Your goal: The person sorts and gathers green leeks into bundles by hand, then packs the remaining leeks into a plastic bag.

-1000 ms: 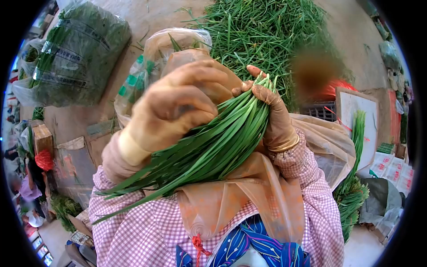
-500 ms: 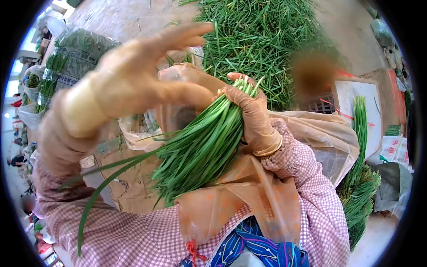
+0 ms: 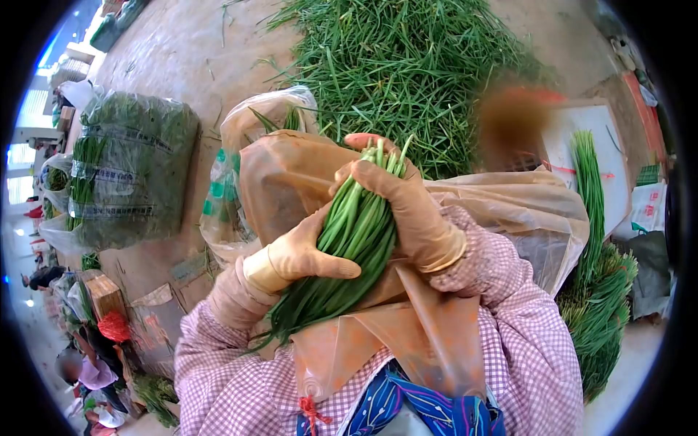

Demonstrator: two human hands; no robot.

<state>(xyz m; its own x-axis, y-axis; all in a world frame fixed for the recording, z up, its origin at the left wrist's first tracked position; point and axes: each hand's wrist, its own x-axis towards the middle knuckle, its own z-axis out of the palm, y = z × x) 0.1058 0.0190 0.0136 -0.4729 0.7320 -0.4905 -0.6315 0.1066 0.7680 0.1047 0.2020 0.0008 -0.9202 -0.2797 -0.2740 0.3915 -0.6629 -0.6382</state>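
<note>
A bunch of long green leafy stalks (image 3: 356, 231) is held in front of the chest, its pale stem ends up and its leaves hanging down to the left. My right hand (image 3: 403, 203), in a tan glove, is closed round the bunch near the stem ends. Lower down, my left hand (image 3: 305, 254), gloved too, wraps the leaves, its thumb lying across the front; its other fingers are mostly hidden behind the bunch. A brown translucent apron (image 3: 392, 334) lies beneath the leaves.
Ahead is a large heap of loose green stalks (image 3: 407, 73). A filled plastic bag (image 3: 134, 167) stands at left, near a cardboard box (image 3: 105, 294). At right are a white board (image 3: 589, 160) and bundled greens (image 3: 600, 320). People are at lower left.
My left hand has come down from the raised, open position and closed round the leaves. The long stray leaves at the left no longer stick out. My right hand still holds the stem end.
</note>
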